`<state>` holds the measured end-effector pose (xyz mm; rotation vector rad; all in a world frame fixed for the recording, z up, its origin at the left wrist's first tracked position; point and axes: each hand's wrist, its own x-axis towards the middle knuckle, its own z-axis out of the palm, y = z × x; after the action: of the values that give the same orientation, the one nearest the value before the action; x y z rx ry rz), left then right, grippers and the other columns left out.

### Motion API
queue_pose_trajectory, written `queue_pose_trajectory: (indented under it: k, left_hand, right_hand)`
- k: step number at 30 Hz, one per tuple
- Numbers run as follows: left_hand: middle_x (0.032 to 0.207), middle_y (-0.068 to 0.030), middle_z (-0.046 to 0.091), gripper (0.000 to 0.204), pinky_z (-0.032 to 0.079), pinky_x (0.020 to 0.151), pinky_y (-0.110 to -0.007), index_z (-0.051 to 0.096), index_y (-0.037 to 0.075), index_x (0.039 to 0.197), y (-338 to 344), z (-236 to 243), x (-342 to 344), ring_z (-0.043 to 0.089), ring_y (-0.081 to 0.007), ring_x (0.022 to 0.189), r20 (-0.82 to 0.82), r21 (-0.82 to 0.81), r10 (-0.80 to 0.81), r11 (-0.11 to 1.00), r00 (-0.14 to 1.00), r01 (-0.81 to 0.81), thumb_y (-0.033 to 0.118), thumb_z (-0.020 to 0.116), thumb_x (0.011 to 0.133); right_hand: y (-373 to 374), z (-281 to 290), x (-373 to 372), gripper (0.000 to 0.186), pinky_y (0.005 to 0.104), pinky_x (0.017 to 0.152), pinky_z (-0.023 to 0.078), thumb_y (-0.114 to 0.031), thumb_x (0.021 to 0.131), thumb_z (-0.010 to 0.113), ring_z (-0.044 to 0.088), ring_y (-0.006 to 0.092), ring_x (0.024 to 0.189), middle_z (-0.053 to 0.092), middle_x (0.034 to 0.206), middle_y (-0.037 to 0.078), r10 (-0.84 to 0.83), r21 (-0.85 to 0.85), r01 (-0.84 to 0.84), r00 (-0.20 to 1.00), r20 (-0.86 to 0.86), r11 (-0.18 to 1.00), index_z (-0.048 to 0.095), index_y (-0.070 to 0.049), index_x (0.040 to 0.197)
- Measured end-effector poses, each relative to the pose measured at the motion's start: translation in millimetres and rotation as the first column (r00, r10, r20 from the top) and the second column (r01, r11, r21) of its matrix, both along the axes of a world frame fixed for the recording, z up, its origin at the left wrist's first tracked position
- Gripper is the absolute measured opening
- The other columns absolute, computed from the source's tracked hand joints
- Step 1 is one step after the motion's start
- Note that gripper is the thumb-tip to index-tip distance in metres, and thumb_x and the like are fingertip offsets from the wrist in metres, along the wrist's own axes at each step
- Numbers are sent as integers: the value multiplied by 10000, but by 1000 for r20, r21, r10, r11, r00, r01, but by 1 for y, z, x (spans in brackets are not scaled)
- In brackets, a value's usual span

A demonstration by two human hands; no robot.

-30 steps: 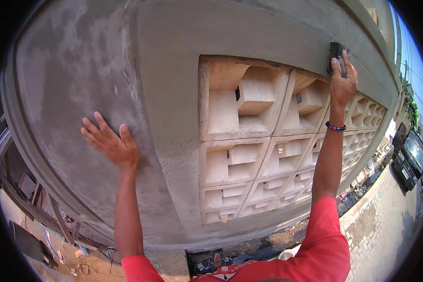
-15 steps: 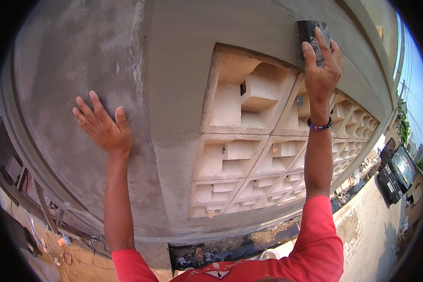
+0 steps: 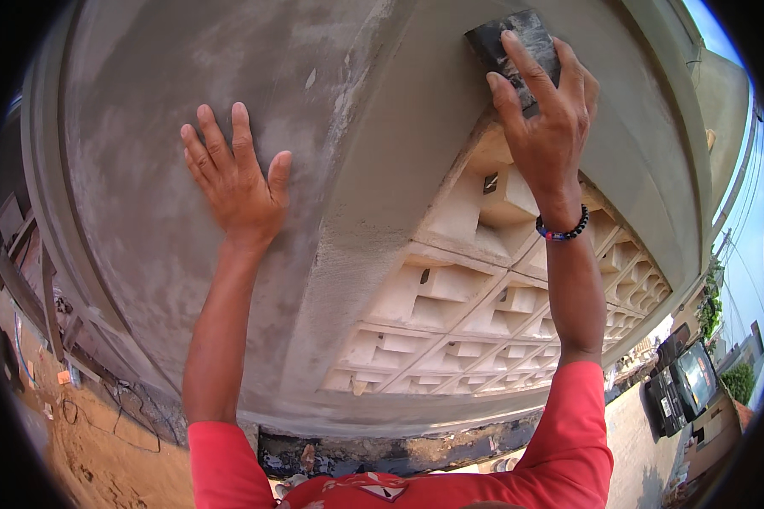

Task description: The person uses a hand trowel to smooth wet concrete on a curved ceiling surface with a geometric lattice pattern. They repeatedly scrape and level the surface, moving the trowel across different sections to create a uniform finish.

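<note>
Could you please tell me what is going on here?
A person in a red shirt is at a grey wall. The right hand holds a dark block at the wall's surface, above the pale openwork blocks. The left hand holds nothing and appears to rest, fingers spread, on the wall further left.

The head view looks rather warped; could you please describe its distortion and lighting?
Head view: left moulding bows toward the rim; head view: wall softly shaded, pavement brightly sunlit; head view: left hand and right hand look fairly sharp.
</note>
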<state>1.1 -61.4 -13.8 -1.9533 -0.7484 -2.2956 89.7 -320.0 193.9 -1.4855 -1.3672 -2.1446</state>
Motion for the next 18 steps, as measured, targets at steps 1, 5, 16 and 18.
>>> queue_pose_trajectory:
  k: [1, 5, 16, 18]
  left_hand:
    - [1641, -176, 187, 746, 128, 1193, -596, 308, 141, 1569, 1, 0, -1, 114, -438, 1507, 0, 1, 8, 1000, 1000, -8, 639, 307, 1013]
    - [1641, -174, 190, 741, 140, 1185, -607, 315, 148, 1567, -7, 3, 6, 119, -445, 1505, 27, -8, -33, 999, 999, 34, 638, 318, 1011]
    - [1630, -194, 219, 716, 172, 1164, -631, 353, 162, 1552, -3, 1, 5, 144, -465, 1494, 52, 14, -42, 999, 998, 42, 630, 331, 1011]
    - [1628, -204, 228, 716, 198, 1159, -629, 375, 176, 1543, -1, 0, 6, 156, -477, 1491, 61, 1, -29, 1000, 998, 29, 645, 325, 1005]
  right_hand:
    - [-12, 20, 14, 379, 466, 984, 411, -275, 878, 734, 507, 370, 1180, 596, 1272, 210, 13, 56, -13, 1000, -15, 998, 714, -231, 1255]
    - [-75, 17, 44, 366, 473, 999, 408, -279, 878, 737, 510, 374, 1187, 595, 1279, 218, 50, 273, 3, 982, -184, 962, 719, -260, 1243]
    - [-65, 22, 34, 379, 472, 1033, 400, -269, 860, 761, 513, 371, 1194, 582, 1306, 215, 157, 262, -80, 945, -288, 962, 727, -235, 1236]
    - [-57, -18, 40, 374, 473, 1041, 393, -269, 864, 758, 513, 374, 1195, 601, 1279, 208, 104, 272, -42, 971, -217, 961, 727, -235, 1235]
